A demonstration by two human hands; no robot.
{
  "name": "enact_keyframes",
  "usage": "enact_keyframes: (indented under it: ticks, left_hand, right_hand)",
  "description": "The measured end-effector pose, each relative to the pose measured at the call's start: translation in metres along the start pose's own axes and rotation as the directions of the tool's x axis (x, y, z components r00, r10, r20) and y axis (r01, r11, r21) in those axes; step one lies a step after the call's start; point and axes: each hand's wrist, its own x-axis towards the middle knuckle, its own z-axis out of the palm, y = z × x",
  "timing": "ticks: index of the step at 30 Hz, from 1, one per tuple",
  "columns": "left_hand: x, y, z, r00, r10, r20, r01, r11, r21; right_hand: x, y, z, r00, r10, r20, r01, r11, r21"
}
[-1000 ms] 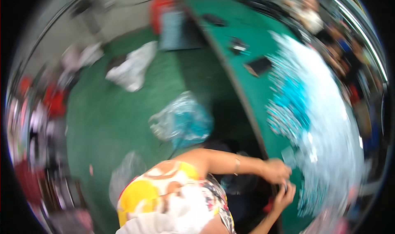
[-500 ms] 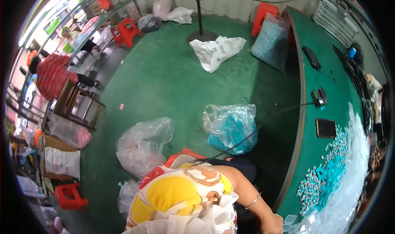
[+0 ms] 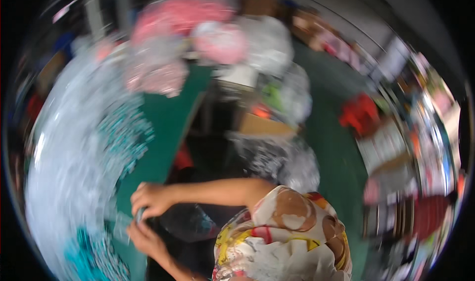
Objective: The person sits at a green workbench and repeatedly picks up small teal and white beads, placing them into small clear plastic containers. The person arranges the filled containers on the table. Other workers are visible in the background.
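My right hand (image 3: 152, 200) reaches in over the edge of the green table (image 3: 170, 128). Just below it in the picture is my left hand (image 3: 148, 240). The fingers of both hands are closed and meet around a small greyish piece (image 3: 140, 215), too blurred to name. Beside them on the table, small clear plastic boxes (image 3: 121, 226) show faintly. Past the hands lie a pile of small turquoise-and-silver pieces (image 3: 127, 132) and a bundle of turquoise strands (image 3: 81, 254). A long heap of clear plastic (image 3: 64, 157) runs along the table's outer side.
Bags of pink material (image 3: 183, 16) are stacked at the table's far end. Clear bags and an open cardboard box (image 3: 267, 125) stand beside the table. A red stool (image 3: 359, 114) is on the green floor (image 3: 329, 132) farther right. Another person in red (image 3: 433, 221) is at the right rim.
The view has swung round, so the table now lies on the left instead of the right. Both hands now show together; before, only my left hand showed, at the table edge.
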Motion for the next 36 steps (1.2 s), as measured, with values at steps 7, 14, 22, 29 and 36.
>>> enact_keyframes:
  ticks: [7, 14, 22, 29, 36]
  left_hand:
    - [0.005, 0.045, 0.000, 0.985, 0.168, -0.034, -0.163, 0.980, 0.115]
    - [0.003, 0.034, -0.003, 0.961, 0.272, -0.051, -0.256, 0.943, 0.212]
    - [0.000, 0.048, -0.016, 0.968, 0.242, -0.060, -0.213, 0.927, 0.308]
    - [-0.009, -0.017, 0.012, 0.985, 0.171, 0.014, -0.171, 0.981, 0.088]
    - [0.004, 0.021, -0.005, 0.996, 0.070, 0.058, -0.070, 0.997, -0.016]
  right_hand:
    - [-0.015, 0.010, 0.006, 0.990, 0.121, -0.078, -0.117, 0.992, 0.057]
    - [-0.008, 0.006, 0.011, 0.988, 0.059, -0.143, -0.067, 0.997, -0.046]
    - [0.010, 0.004, 0.023, 0.993, 0.040, -0.109, -0.038, 0.999, 0.027]
    - [-0.009, 0.015, 0.020, 0.991, -0.013, -0.135, 0.027, 0.994, 0.104]
    - [-0.011, -0.004, -0.010, 0.995, 0.062, -0.073, -0.056, 0.996, 0.074]
